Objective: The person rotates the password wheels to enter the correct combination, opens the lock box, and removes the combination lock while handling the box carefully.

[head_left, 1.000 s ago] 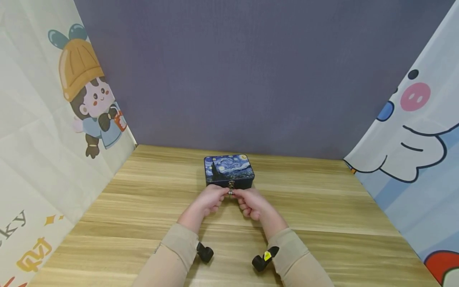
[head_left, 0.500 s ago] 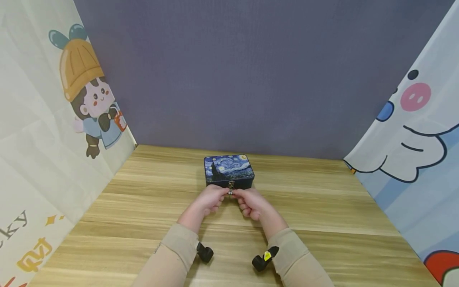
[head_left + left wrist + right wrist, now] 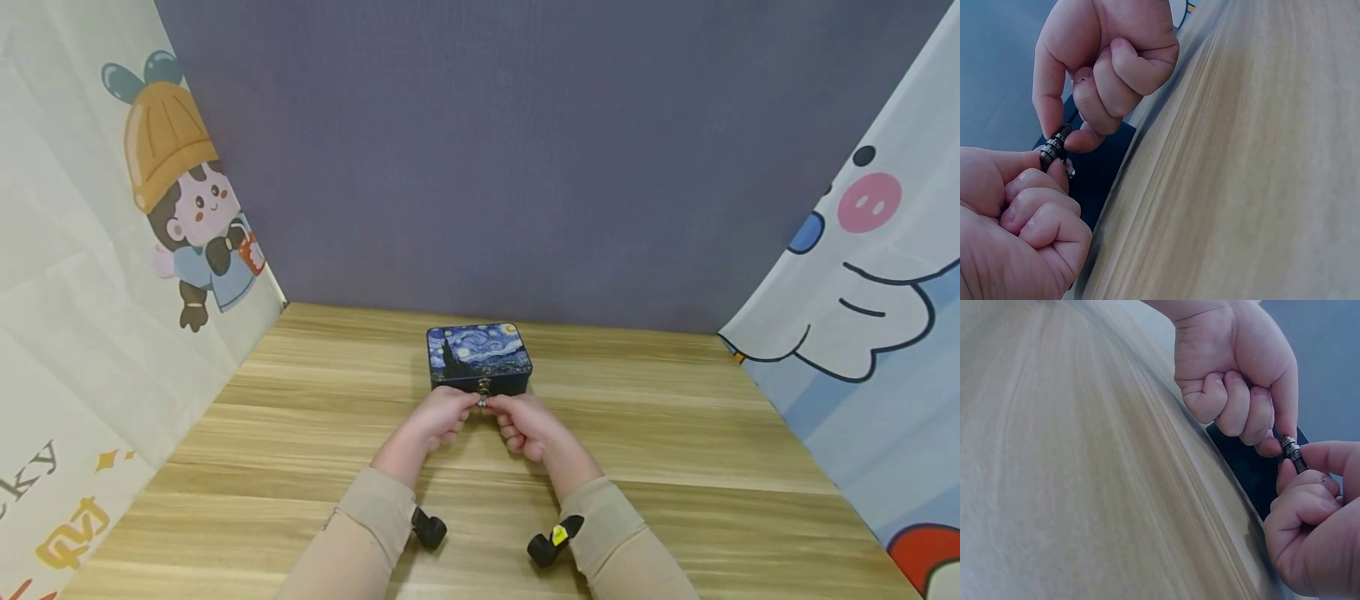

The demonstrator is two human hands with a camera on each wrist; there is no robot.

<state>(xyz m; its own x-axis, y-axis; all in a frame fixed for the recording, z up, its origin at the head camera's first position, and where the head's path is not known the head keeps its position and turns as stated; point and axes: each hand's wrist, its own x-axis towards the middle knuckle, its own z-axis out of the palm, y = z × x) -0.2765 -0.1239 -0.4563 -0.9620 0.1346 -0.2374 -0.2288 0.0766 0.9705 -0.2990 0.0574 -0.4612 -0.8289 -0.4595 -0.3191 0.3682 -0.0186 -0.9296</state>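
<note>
A small dark blue box, its lid printed with a swirling starry night painting, sits closed near the back of the table. At the clasp on its front hangs a small metal combination padlock with ridged number dials. My left hand pinches one end of the padlock between thumb and index finger. From the other side, my right hand pinches the opposite end the same way. On both hands the other fingers are curled in. Fingertips cover part of the padlock, and its digits are too small to read.
The wooden table runs back to a grey-purple wall panel just behind the box. Cartoon-printed sheets stand along the left and right sides. A small black camera is strapped to each wrist.
</note>
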